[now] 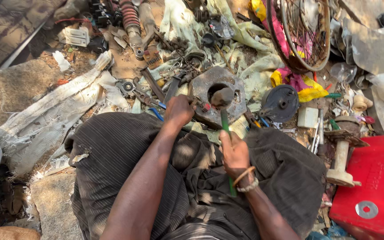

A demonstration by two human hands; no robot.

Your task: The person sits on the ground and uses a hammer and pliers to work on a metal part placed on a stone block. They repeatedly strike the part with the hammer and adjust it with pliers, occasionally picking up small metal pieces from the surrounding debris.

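Outdoor dirt ground [125,62], littered with rags, scrap parts and tools. The person sits cross-legged in dark striped cloth. The right hand [234,153] is clenched around the green handle of a hammer [223,100], its head resting over the central hole of a heavy metal block [241,95]. The left hand [179,110] grips a small part at the block's left edge. A wheel rim [305,33] lies beyond.

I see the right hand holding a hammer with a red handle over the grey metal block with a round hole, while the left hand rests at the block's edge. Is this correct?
Not quite: the handle is green, not red. In the head view the right hand holds the hammer by its green handle, its head over the grey metal block with the round hole, while the left hand rests at the block's edge.
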